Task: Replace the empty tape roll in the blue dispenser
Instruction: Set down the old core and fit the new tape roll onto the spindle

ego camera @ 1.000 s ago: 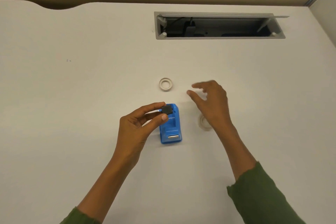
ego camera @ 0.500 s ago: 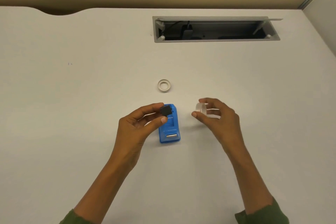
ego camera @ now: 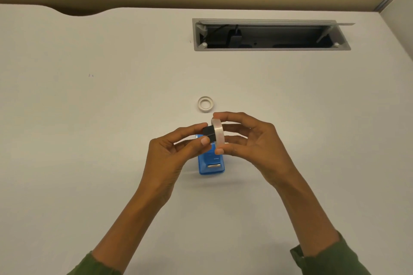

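The blue dispenser [ego camera: 211,164] sits on the white desk, its far end hidden behind my fingers. Above it, my left hand [ego camera: 169,154] pinches a small black spindle [ego camera: 209,133] between thumb and fingers. My right hand [ego camera: 250,143] holds a clear tape roll [ego camera: 218,133] upright on its edge. The spindle's end meets the roll's centre hole. The empty white tape core [ego camera: 206,103] lies flat on the desk just beyond both hands.
An open grey cable tray [ego camera: 271,48] is sunk into the desk at the back right, with cables inside. The desk's back edge has a curved cut-out at the far left. A partition wall rises at the right.
My right hand picked the clear tape roll up off the desk right of the dispenser and brought it left to the black spindle. My left hand stayed near the dispenser, spindle still in it.
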Tool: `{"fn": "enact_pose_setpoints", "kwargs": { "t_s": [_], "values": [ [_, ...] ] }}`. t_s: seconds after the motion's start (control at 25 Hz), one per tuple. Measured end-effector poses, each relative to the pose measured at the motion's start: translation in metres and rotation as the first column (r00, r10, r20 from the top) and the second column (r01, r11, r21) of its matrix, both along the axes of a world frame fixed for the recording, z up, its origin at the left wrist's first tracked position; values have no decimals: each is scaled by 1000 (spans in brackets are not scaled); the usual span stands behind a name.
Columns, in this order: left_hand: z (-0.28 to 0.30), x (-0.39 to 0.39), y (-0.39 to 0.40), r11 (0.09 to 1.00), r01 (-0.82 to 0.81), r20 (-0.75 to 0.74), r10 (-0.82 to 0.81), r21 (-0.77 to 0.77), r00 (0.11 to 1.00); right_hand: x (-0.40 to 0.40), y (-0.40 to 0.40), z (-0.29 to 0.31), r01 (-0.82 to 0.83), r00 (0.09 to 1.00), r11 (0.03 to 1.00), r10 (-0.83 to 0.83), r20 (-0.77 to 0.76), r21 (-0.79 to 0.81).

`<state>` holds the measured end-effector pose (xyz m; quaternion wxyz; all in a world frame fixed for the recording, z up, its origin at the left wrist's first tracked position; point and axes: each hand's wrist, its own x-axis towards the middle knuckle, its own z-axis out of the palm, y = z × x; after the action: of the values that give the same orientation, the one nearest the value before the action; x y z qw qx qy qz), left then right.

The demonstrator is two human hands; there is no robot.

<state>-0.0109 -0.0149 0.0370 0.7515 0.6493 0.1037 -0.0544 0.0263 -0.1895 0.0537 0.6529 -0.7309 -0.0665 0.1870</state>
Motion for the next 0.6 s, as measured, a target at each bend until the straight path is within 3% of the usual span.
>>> {"fn": "enact_pose_setpoints", "kwargs": {
  "t_s": [0.6],
  "values": [
    [-11,-5,-1,992,-43,32,40,116,999,-3,9,-12,-27,991,989,45,125,-142]
  ]
}}
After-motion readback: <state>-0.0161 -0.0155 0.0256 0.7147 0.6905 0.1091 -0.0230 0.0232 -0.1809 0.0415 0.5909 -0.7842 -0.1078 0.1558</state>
